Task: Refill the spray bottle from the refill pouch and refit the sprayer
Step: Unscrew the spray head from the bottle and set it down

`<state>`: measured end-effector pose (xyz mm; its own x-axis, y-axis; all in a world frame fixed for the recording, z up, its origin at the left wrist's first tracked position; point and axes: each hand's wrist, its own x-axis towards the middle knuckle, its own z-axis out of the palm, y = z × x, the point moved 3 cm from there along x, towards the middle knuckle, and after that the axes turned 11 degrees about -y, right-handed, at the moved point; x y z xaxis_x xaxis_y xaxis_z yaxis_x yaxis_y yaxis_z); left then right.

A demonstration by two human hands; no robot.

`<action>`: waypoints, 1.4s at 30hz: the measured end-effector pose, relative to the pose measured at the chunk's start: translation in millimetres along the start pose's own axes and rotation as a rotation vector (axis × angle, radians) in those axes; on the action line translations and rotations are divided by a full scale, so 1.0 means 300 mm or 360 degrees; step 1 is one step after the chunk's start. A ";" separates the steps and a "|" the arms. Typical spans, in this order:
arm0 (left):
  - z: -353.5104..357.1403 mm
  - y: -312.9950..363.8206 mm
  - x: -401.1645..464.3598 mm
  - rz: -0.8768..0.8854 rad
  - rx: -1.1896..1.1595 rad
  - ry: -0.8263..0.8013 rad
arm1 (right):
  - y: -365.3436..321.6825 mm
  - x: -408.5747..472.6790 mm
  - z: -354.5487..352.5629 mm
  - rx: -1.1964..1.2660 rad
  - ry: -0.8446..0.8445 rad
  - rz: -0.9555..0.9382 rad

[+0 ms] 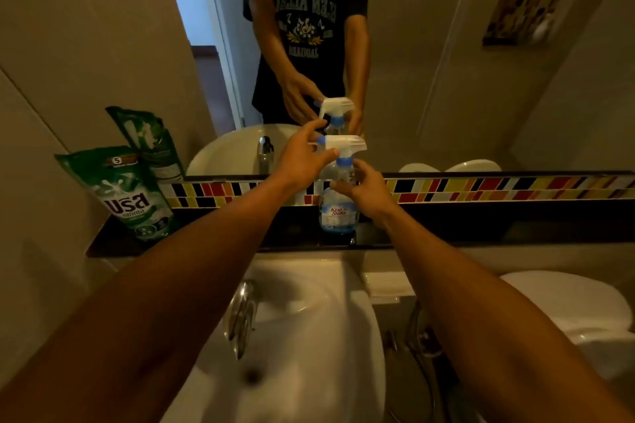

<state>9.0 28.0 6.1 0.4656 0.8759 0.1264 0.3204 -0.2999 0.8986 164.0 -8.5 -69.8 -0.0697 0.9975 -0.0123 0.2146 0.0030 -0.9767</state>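
Nearest the camera, a white sink [309, 336] with a chrome tap [242, 316] fills the lower middle, and part of a white toilet [567, 306] shows at the right. Both bare forearms reach forward over the basin.

Behind the sink runs a dark counter [481, 230], a narrow ledge under a band of coloured mosaic tiles [498, 187]. The spray bottle [338, 209] stands upright on it, roughly at its middle, clear with a blue-and-white label and some blue liquid at the bottom. Its white sprayer [345, 144] sits on top, over a blue collar.

The right hand [369, 191] has its fingers curled around the bottle's upper body, gripping it just below the neck. The left hand [302, 161] is at the sprayer, thumb and fingers part-spread and touching its back end and collar; whether they are actually clamped on it cannot be told.

Well to the left on the same ledge, the green refill pouch [132, 192] leans against the wall, apart from the bottle.

Farthest back, the mirror [429, 62] reflects the person's dark T-shirt, both hands, the bottle and the basin.
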 end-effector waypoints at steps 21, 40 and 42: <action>-0.144 0.134 0.016 0.0183 0.0066 0.0127 | -0.063 -0.033 0.001 -0.0022 -0.0002 -0.0018; -0.412 0.185 -0.044 0.0220 -0.0332 0.0413 | -0.124 -0.135 0.035 -0.0190 0.0138 0.0118; -0.433 0.169 -0.053 0.0193 -0.0419 0.0457 | -0.117 -0.139 0.032 -0.0198 0.0157 0.0141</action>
<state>-89.2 47.9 104.3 0.2258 0.9214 0.3164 0.0376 -0.3328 0.9422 150.1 -50.9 -37.2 0.0496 0.9963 -0.0698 0.3352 -0.0824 -0.9385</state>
